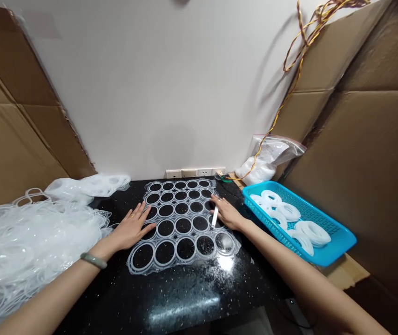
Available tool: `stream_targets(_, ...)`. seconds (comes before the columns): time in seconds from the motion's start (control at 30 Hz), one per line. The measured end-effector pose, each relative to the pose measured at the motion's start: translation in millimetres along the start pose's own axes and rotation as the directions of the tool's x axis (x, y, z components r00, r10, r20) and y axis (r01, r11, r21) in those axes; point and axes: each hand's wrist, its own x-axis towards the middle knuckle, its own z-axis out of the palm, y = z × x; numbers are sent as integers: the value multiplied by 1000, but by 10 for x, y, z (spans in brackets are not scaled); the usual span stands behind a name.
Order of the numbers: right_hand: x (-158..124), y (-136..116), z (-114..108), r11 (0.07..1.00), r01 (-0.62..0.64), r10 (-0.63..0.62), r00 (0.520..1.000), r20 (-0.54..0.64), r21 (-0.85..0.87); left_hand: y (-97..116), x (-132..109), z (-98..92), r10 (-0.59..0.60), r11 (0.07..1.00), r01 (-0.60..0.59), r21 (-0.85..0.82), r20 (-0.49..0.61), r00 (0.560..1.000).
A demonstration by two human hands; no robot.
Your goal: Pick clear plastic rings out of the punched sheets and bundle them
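A translucent, rubbery-looking sheet of joined rings (165, 227) lies flat on the black speckled worktop, in several rows. My left hand (131, 227) rests on its left edge, fingers spread and palm down, holding nothing. At the opposite edge, my right hand (227, 212) has a slim white pen-like tool (214, 216) between its fingers. The tool's narrow dark end points down at the sheet, near the rings of the right column; whether it touches them I cannot tell.
On the left is a big heap of translucent ring scraps (34, 251). A blue basket (338, 239) with several bundles of white rings stands on the right, a plastic bag (259, 167) behind it. Cardboard walls flank both sides; sockets (189, 173) and a twisted yellow wire (278, 114) are at the back.
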Motion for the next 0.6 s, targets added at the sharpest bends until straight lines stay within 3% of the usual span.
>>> stream_targets(0.13,-236,-112,-93,999,-15,15,1000,-3,-35,-20,-355,-34,-24,997,30,70,-85,996)
stream_targets(0.33,-696,-515,-79,981,187,-188,982,7,42,440,-898,-170,258,965,-253,65,-106,960)
stream_targets(0.5,-1042,-417,-99,987,145,-148,988,46,66,420,-1279,-155,223,974,-214,73,-150,963)
stream_targets(0.6,-1184,-296,-127,991,132,-132,991,-9,33,412,-1451,-152,186,981,-173,93,-166,968)
